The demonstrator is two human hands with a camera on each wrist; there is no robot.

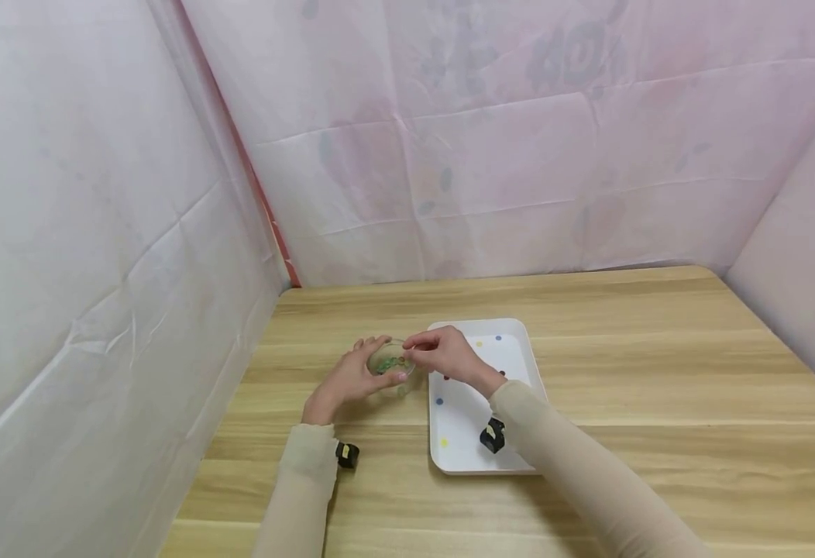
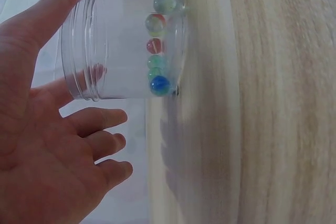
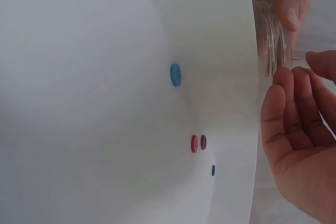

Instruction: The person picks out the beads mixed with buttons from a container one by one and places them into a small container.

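Note:
A clear plastic jar [image 1: 391, 366] stands on the wooden table just left of a white tray [image 1: 519, 358]. Several coloured marbles [image 2: 156, 51] lie in the jar's bottom. My left hand [image 1: 379, 359] holds the jar from the left, with the thumb [image 2: 52, 14] on the threaded rim and the other fingers round its side. My right hand [image 1: 413, 353] hovers at the jar's mouth [image 3: 268, 51] with its fingertips drawn close together. The right wrist view shows my right hand [image 3: 298, 69] curved beside the rim, and I cannot see whether anything sits between thumb and fingers.
Small buttons lie scattered on the tray: a blue one [image 3: 176, 74], a red pair [image 3: 195, 143], a yellow one [image 1: 444, 442]. Pale sheeting walls the table [image 1: 658, 372] at the back, left and right. Bare wood runs to the right of the tray.

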